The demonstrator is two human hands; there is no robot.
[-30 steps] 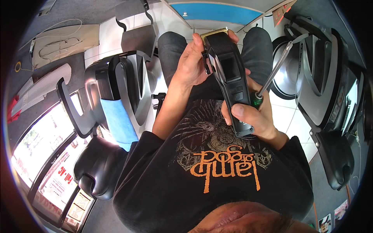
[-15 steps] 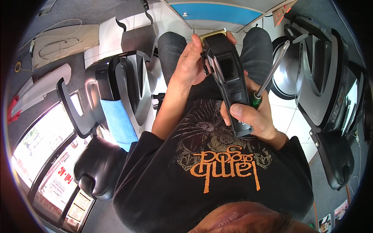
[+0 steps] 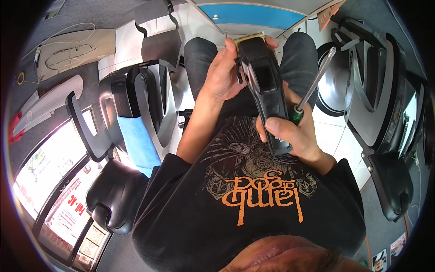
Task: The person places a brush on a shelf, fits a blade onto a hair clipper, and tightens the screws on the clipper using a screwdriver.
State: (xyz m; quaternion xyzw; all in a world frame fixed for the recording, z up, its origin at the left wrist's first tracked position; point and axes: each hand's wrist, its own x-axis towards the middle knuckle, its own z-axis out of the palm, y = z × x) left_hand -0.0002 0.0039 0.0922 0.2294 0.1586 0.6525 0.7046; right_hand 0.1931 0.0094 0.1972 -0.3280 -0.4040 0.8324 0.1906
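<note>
A black hair clipper (image 3: 264,77) with a gold-coloured blade (image 3: 248,38) is held over my lap, blade end pointing away from me. My left hand (image 3: 222,75) grips it at the blade end, fingertips showing on both sides of the head. Around the lower body of the clipper my right hand (image 3: 299,133) is closed, thumb across its front. That same hand also carries a screwdriver (image 3: 318,77), its green handle (image 3: 297,114) tucked by the fingers and its metal shaft slanting up to the right. Part of the handle is hidden.
Salon chairs stand on both sides, the left one (image 3: 127,90) with a blue cloth (image 3: 138,140) over its arm. A blue-fronted cabinet (image 3: 253,16) is ahead of my knees. Windows (image 3: 54,154) are at lower left, and a cable (image 3: 68,52) lies on a board at upper left.
The clipper has tilted a little and its lower end has risen slightly. My right thumb has shifted slightly up and left along it. Both hands keep their hold.
</note>
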